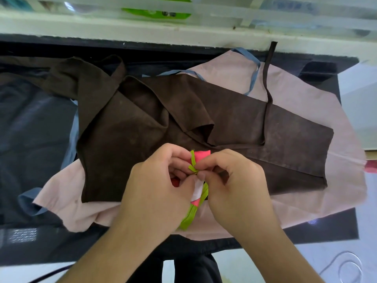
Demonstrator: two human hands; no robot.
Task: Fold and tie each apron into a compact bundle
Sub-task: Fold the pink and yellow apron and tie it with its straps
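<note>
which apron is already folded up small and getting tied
The pink apron with green straps, held between both hands; the brown apron and pale pink apron lie spread flat.

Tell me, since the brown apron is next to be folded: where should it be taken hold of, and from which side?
Probably at the brown apron's right edge, reaching in from the right: there it lies flat and straight on the pink apron, with its corners exposed. Its left part is bunched and folded over, which makes for a messier grip.
</note>
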